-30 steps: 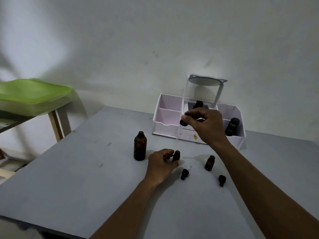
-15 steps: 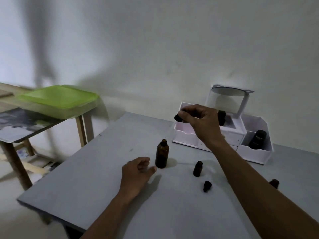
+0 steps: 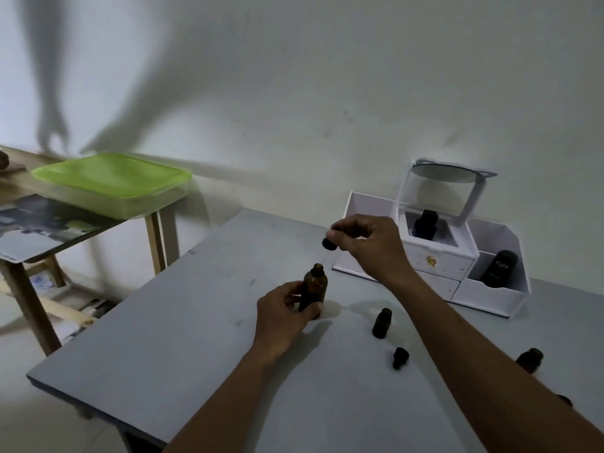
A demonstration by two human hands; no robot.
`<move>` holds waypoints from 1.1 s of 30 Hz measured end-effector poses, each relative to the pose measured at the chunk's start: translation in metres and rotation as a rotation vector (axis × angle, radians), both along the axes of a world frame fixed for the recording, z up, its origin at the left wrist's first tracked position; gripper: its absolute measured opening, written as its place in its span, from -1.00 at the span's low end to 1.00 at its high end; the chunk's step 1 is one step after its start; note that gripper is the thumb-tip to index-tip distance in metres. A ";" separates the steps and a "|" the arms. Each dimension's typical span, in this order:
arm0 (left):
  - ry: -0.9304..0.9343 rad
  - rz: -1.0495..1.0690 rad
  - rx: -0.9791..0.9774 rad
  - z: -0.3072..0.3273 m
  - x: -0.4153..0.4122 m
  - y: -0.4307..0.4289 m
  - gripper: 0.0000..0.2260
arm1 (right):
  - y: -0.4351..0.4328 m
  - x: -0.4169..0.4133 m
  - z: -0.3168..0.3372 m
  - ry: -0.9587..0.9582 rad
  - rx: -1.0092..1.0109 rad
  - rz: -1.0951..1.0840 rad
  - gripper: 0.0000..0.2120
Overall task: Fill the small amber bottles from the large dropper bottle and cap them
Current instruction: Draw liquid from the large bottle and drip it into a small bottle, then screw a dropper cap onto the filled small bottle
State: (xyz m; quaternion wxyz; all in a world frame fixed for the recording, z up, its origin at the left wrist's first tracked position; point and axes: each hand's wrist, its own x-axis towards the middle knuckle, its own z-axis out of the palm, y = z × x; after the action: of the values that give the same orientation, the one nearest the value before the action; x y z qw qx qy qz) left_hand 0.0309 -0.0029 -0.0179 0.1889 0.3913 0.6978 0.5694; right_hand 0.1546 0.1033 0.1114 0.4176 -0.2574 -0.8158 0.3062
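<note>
Right forearm: enters from the lower right corner of the frame and runs up and left across the grey table.
Partly hidden items: at the right edge, just beyond the forearm, another small dark bottle shows only in part; a dark bit lower down by the arm is too hidden to name.
Loose cap: a small black dropper cap lies on the table right of centre, apart from the bottles.
Small amber bottle: one small bottle stands upright and uncapped, just beyond the loose cap, right of the left hand.
Left hand: the left hand is curled around the lower part of the large dropper bottle, thumb at the front, fingers behind it.
Large dropper bottle: upright on the table at frame centre, mouth open.
Right hand: the right hand pinches the black dropper top between thumb and fingertips, held above and slightly right of the large bottle's mouth; its thin glass tube is barely visible pointing down.
Organizer: a white organizer box sits at the far right of the table against the wall, with a tilted round mirror on top, a dark bottle in the middle compartment and a black tube in the right one.
Side table: at upper left, a wooden table carries a green-lidded container.
</note>
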 end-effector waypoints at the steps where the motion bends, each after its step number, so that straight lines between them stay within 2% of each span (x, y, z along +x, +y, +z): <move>1: 0.001 0.000 0.006 -0.001 -0.001 -0.001 -0.50 | 0.002 -0.002 -0.005 -0.027 -0.006 -0.001 -0.93; 7: 0.017 -0.004 0.029 -0.005 -0.002 -0.001 -0.55 | 0.005 -0.009 -0.039 -0.166 -0.024 -0.009 -0.86; 13: 0.044 -0.013 0.029 -0.005 -0.003 -0.001 -0.56 | 0.006 -0.010 -0.046 -0.169 -0.026 -0.025 -0.84; 19: 0.036 0.008 0.008 -0.008 -0.002 -0.006 -0.53 | -0.002 0.007 -0.036 -0.152 -0.015 -0.014 -0.71; 23: 0.006 0.020 -0.003 -0.009 0.008 -0.022 -0.62 | -0.007 0.048 -0.030 -0.186 0.007 -0.028 -0.77; 28: 0.033 -0.058 -0.033 -0.008 0.032 -0.031 -0.76 | -0.007 0.110 -0.040 -0.408 -0.002 -0.011 -0.82; 33: 0.015 -0.148 -0.036 -0.004 0.060 -0.013 -0.77 | -0.005 0.144 -0.066 -0.650 0.000 0.014 -0.73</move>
State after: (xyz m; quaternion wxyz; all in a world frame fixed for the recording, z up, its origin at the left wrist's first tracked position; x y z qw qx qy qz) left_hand 0.0907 -0.0157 -0.0223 0.2322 0.4425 0.6784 0.5385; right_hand 0.2988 0.0980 0.0458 0.1332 -0.3361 -0.9082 0.2107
